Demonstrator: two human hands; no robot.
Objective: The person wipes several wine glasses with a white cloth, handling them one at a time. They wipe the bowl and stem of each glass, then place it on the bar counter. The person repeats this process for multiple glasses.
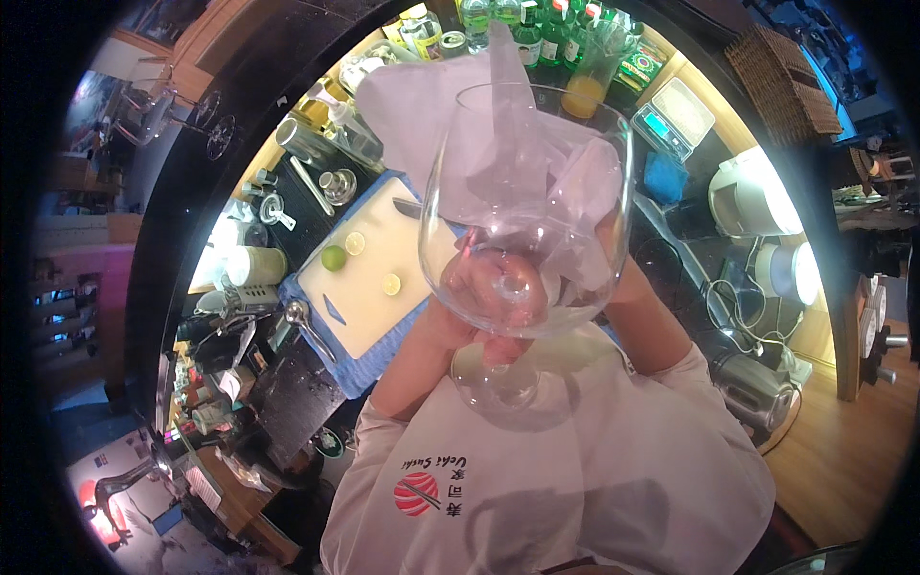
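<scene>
A large clear stemmed glass (pixel 528 316) with a round bowl is held up in front of my chest, its foot toward me. My left hand (pixel 496 287) grips it around the stem and lower bowl, seen partly through the glass. A thin whitish cloth (pixel 445 136) spreads over the far side of the bowl. My right hand (pixel 607 233) holds the cloth against the glass's right side; its fingers are mostly hidden by the cloth. Whether any cloth lies inside the bowl, I cannot tell.
A cutting board (pixel 370 323) on a blue towel (pixel 359 377) bears a green lime (pixel 333 257), lime slices (pixel 355 243) and a knife blade (pixel 407 208). A jigger (pixel 338 185), juice pitcher (pixel 583 97), green bottles (pixel 553 43), digital scale (pixel 665 129) and metal kettle (pixel 755 392) stand around.
</scene>
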